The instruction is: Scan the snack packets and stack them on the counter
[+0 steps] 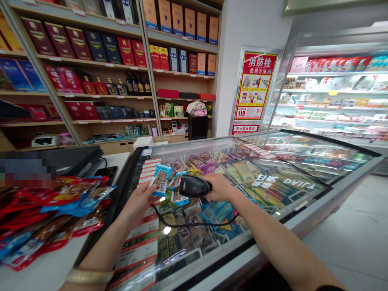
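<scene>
My left hand [144,197] is closed on a small blue-edged snack packet [161,178], held up above the freezer's glass top. In my right hand [218,187] is a black handheld barcode scanner [194,186], its head turned left towards the packet. A second blue-edged packet [178,197] is partly hidden behind and below the scanner head; whether it lies on the glass or is held, I cannot tell. The scanner's black cable [194,224] loops over the glass between my arms.
A glass-topped chest freezer [306,220] full of packaged goods spans the middle and right. To the left, a pile of red and blue snack packets [57,214] lies on a white counter [39,277] beside a dark machine [72,159]. Shelves of boxes and bottles stand behind; a lit cooler [333,97] is at right.
</scene>
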A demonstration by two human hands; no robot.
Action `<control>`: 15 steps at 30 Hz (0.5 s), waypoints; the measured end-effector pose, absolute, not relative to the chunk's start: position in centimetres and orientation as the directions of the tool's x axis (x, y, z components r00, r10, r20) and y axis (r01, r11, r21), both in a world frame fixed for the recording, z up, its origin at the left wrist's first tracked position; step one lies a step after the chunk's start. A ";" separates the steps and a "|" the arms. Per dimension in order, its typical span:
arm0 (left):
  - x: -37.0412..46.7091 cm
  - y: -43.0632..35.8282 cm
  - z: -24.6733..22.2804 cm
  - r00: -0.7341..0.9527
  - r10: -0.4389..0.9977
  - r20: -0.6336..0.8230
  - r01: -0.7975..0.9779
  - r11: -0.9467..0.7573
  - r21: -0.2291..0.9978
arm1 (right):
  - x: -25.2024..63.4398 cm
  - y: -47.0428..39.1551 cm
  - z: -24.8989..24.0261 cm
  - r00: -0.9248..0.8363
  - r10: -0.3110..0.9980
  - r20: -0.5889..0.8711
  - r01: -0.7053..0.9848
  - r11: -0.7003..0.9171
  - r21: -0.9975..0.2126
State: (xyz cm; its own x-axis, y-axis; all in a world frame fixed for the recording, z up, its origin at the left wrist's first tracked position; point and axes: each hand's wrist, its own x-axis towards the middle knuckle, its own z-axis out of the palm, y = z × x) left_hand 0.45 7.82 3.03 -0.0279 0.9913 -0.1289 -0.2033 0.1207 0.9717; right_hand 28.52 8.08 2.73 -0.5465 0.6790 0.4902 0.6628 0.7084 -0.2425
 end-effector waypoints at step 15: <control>5.6 8.5 0.6 0.183 0.970 0.159 0.188 -0.193 0.963 | 35.8 11.2 1.6 -0.084 0.773 0.628 0.834 0.399 -0.380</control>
State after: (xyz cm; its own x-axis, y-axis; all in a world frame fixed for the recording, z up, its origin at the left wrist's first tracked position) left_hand 5.64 8.52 0.59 0.1835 0.9701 0.1592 0.1876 -0.1935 0.9630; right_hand 35.78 11.18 1.62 -0.0836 0.7733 0.6285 0.8341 0.3994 -0.3805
